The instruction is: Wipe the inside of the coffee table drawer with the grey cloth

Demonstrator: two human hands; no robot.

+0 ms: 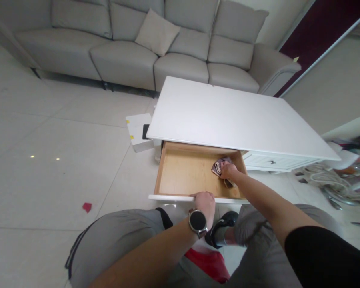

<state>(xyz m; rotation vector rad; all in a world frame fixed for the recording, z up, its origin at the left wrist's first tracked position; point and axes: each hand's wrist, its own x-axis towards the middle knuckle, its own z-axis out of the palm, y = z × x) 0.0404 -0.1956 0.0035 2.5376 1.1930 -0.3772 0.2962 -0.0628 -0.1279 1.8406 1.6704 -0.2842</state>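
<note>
A white coffee table (228, 116) has its wooden drawer (186, 172) pulled out toward me. My left hand (204, 203), with a watch on the wrist, grips the drawer's white front edge. Inside the drawer, at its right side, my right hand (228, 171) is closed on a crumpled purplish cloth (218, 167) that rests on the drawer bottom. The other parts of the drawer bottom show bare wood.
A grey sectional sofa (138, 44) with a loose cushion stands behind the table. A white box (138, 130) sits on the tile floor left of the table. A red scrap (87, 207) lies on the floor. Cables and clutter (333, 180) lie at the right.
</note>
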